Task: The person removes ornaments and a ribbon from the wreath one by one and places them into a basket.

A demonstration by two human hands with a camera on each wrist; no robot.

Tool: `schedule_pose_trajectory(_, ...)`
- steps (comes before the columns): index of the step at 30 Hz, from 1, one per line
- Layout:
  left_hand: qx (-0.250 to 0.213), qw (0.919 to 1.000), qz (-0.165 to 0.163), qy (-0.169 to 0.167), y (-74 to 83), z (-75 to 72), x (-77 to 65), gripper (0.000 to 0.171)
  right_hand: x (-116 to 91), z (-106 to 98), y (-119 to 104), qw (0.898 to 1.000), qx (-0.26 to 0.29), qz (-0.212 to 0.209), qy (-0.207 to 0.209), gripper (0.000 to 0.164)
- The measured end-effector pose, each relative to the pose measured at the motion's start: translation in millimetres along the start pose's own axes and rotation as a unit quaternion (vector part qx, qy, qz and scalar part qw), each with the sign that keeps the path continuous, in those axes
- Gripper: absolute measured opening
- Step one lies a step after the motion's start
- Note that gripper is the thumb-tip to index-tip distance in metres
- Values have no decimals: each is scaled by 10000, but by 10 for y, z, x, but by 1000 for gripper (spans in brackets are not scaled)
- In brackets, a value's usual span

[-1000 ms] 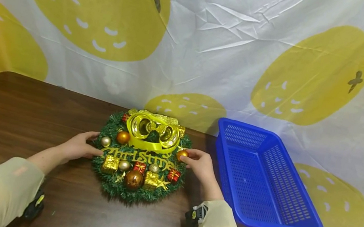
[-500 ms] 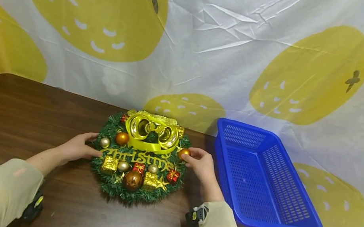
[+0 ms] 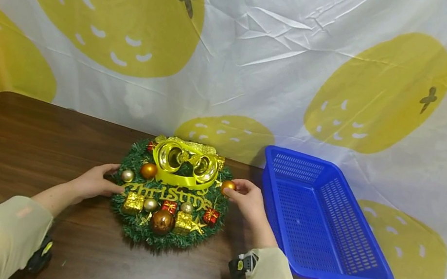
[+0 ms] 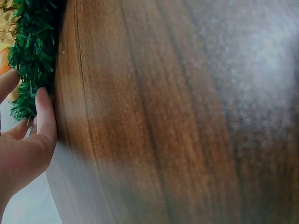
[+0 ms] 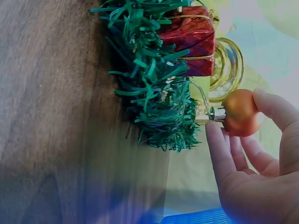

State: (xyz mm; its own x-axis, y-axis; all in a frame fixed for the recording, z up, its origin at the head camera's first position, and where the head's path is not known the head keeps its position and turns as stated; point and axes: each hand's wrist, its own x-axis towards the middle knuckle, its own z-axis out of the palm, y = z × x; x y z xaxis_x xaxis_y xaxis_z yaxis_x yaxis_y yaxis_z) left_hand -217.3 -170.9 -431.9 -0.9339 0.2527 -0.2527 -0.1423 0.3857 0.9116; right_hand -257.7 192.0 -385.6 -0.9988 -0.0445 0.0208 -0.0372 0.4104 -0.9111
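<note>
A green Christmas wreath (image 3: 140, 236) lies on the table, dressed with gold bells (image 3: 168, 156), gold lettering, small wrapped boxes and baubles. My right hand (image 3: 247, 203) pinches an orange bauble (image 5: 240, 112) at the wreath's right side; in the right wrist view a thin cord runs from its silver cap back toward the greenery. The thumb sits on the ball, a finger near the cap. At the opposite side my left hand (image 3: 95, 181) holds the wreath's edge between thumb and fingers. Close up, that hand (image 4: 28, 149) has one finger against the green tinsel (image 4: 35, 51).
To the right stands a blue perforated plastic basket (image 3: 301, 207), partly past the table's right edge. The brown wooden table (image 3: 50, 140) meets a white cloth (image 3: 253, 65) printed with yellow fruit shapes behind it.
My right hand has drawn the orange bauble slightly outward and away from the wreath. The left hand keeps its hold on the wreath's edge. The head view shifts a little.
</note>
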Motion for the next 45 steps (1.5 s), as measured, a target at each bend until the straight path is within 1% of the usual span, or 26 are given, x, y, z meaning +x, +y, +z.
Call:
schedule_pose_trajectory(5, -24, 10000, 5, 8, -8, 18, -5, 87, -11, 6, -9, 9999, -30, 78, -69, 30)
schedule_pose_trajectory(12, -36, 10000, -22, -5, 0, 27, -8, 87, -38, 6, -48, 9999, -27, 162, -48, 31)
schedule_pose_trajectory(17, -72, 10000, -28, -18, -15, 29, -4, 88, -45, 6, -89, 9999, -36, 79, -61, 36)
schedule_pose_trajectory(21, -69, 10000, 2, -27, -28, 29, -6, 88, -39, 0, -107, 9999, -85, -35, -72, 34)
schedule_pose_trajectory(25, -29, 10000, 0, -12, -26, 27, -9, 87, -33, -12, -135, 9999, -104, -18, -66, 31)
schedule_pose_trajectory(31, -23, 10000, 21, -11, -21, 21, -6, 87, -19, -50, -215, 10000, -69, 53, -31, 32)
schedule_pose_trajectory(41, -60, 10000, -29, -49, 17, 8, -6, 88, 0, -133, -367, 9998, -43, -14, -195, 34)
schedule_pose_trajectory(45, -71, 9999, -48, -61, 30, 7, -11, 89, 0, -183, -432, 9998, -128, -27, -156, 35)
